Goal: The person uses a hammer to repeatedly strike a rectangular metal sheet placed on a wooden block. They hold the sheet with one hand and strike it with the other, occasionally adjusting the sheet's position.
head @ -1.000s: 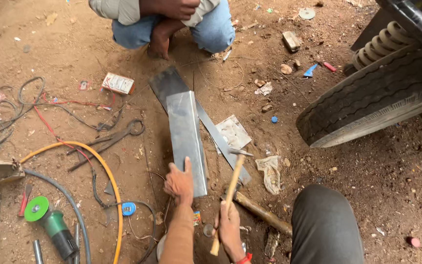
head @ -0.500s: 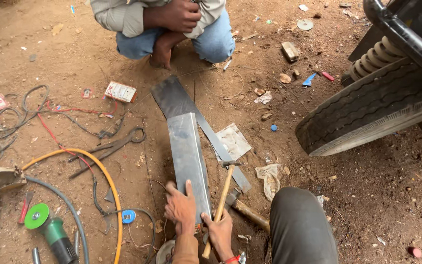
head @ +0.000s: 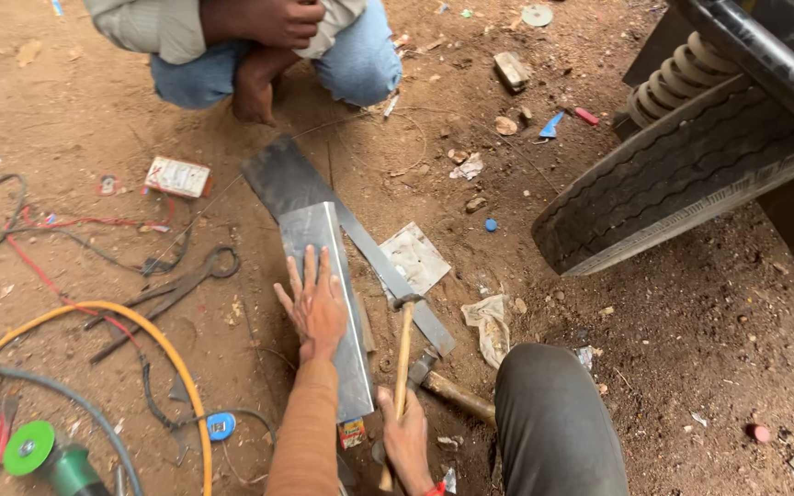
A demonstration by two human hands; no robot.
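Bare reddish dirt ground (head: 719, 367) serves as the work surface, littered with scraps and cables. Nearest me, my right hand (head: 406, 441) is closed around the wooden handle of a hammer (head: 403, 354); the handle runs away from me, and the head sits just right of the sheet's right edge, over a narrow metal strip (head: 397, 276). A second hammer (head: 443, 386) lies on the ground just right of that hand, beside my knee (head: 553, 422). My left hand (head: 316, 308) lies flat, fingers spread, pressing on the folded metal sheet (head: 328, 239). The sheet's long axis runs straight away from me, tilting slightly leftward at the far end; the left hand is on it, the right hand is just beside its near right edge. Left of the left hand: shears (head: 176, 285), a yellow hose (head: 167, 358) and a green grinder (head: 48, 455). Beyond the sheet a second person (head: 259, 46) squats. Far right of the hands stands a vehicle tyre (head: 673, 184).
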